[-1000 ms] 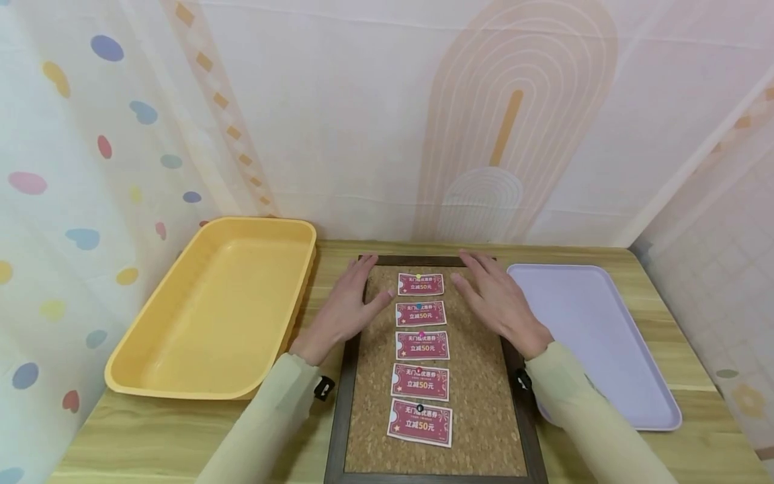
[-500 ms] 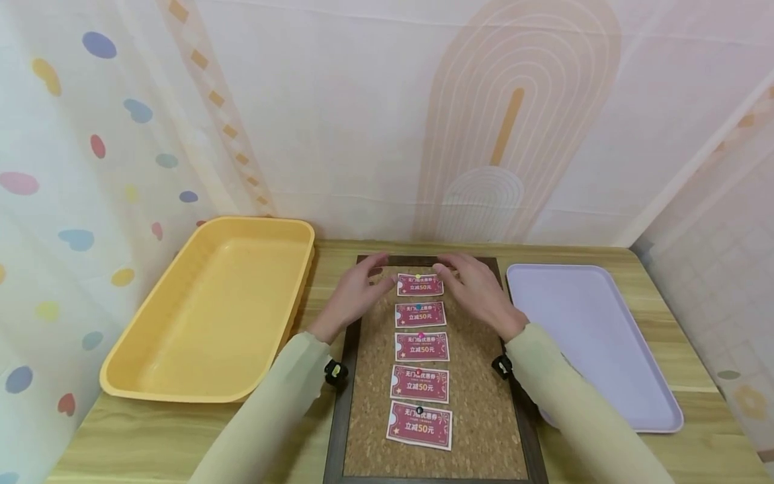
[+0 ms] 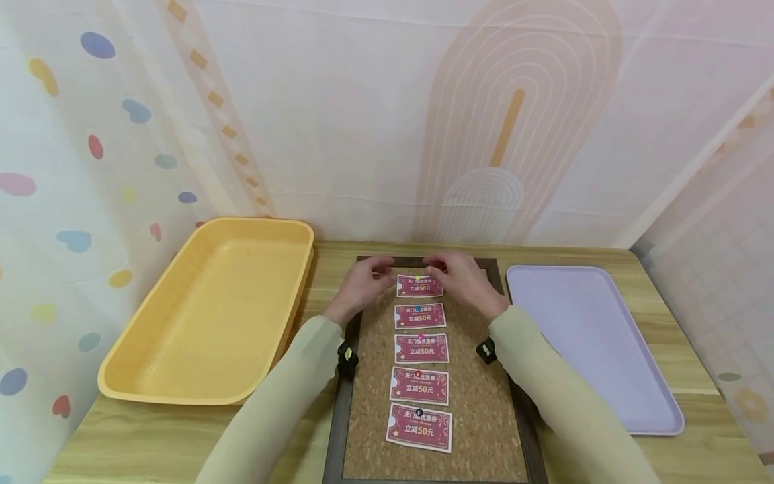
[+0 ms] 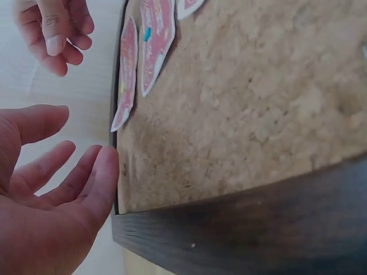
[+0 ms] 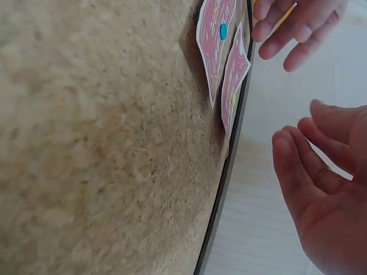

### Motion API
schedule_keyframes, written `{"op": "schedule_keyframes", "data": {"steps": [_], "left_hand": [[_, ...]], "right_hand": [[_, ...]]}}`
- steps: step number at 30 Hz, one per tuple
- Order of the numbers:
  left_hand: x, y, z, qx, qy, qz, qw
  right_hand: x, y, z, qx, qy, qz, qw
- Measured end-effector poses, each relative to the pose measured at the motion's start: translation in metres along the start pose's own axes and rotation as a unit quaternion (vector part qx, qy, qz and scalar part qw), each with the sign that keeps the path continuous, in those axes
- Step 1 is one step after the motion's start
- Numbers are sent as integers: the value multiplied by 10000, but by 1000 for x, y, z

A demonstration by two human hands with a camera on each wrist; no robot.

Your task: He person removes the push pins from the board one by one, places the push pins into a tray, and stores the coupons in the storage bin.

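A cork board in a dark wooden frame lies on the table, with several red coupons pinned down its middle in a column. The farthest coupon carries a yellow push pin; the one below it has a blue pin. My left hand hovers just left of the top coupon, fingers loosely bent and holding nothing. On the other side my right hand has its fingertips near that coupon's right edge. The right wrist view shows a gap between thumb and fingers of the right hand, with nothing in it.
To the left stands a deep yellow tray. A flat lilac tray lies on the right, partly under the right sleeve. Behind the wooden table hangs a patterned cloth.
Both hands have come inward toward the top coupon, and their fingers are more bent than before. The pinned coupons and the trays have stayed put.
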State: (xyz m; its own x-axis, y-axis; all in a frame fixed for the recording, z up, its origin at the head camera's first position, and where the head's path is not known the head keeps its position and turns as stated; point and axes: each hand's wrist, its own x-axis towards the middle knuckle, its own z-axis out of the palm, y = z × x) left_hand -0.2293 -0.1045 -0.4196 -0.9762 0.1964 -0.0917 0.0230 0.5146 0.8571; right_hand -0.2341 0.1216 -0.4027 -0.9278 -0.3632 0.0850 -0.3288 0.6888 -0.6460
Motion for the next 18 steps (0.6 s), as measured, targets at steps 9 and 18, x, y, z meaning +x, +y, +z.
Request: {"op": "schedule_keyframes", "data": {"steps": [9, 18], "left_hand": [[7, -4, 7, 184, 32, 56, 9998], [9, -3, 13, 492, 173, -62, 9986]], "right_hand": [[17, 2, 6, -86, -431, -43, 9990], [26, 6, 14, 41, -670, 173, 9976]]}}
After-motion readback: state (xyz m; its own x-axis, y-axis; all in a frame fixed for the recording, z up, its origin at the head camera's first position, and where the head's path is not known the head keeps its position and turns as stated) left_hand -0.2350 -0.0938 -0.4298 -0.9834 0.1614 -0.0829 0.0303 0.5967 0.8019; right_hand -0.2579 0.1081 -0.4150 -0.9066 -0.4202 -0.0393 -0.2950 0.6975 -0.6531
